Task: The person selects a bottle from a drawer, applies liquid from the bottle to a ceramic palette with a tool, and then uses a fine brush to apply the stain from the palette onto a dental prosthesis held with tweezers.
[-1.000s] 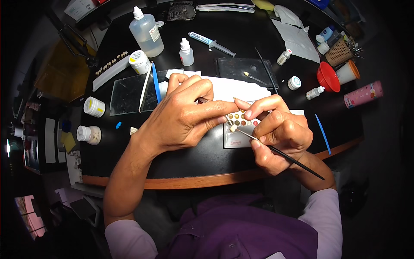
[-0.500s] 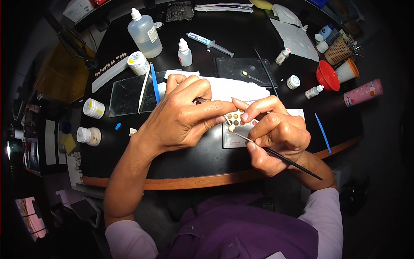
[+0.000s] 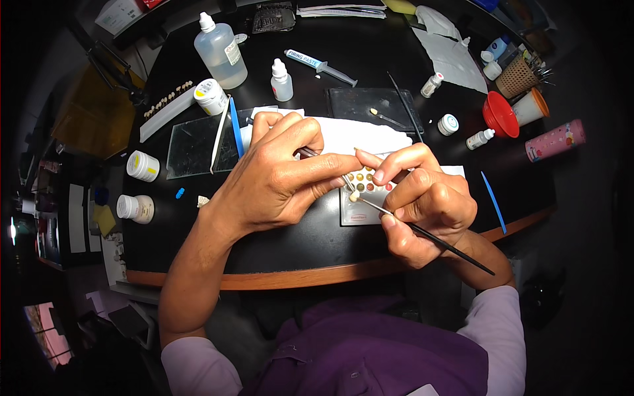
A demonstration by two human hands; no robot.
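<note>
My left hand (image 3: 274, 173) is closed around a slim metal holder, probably tweezers (image 3: 348, 183), mostly hidden by the fingers. At its tip sits a small cream-coloured tooth crown (image 3: 354, 197). In my right hand (image 3: 432, 206) is a thin black-handled paintbrush (image 3: 456, 251), slanting down to the right, its tip at the crown. The fingertips of both hands meet or nearly meet above the crown. Under them lies a pale palette (image 3: 356, 217) with several round wells of yellow, brown and pink colour.
Behind my hands are a white paper towel (image 3: 356, 135), a glass slab (image 3: 191, 148) and a dark tray (image 3: 343, 105) with another crown (image 3: 374, 111). A large bottle (image 3: 221, 56), syringe (image 3: 310, 61), white jars (image 3: 143, 165), red bowl (image 3: 500, 113) and pink cylinder (image 3: 556, 140) stand or lie around.
My right hand has shifted very slightly to the right with the brush. The brush tip remains at the crown, and my left hand is nearly still.
</note>
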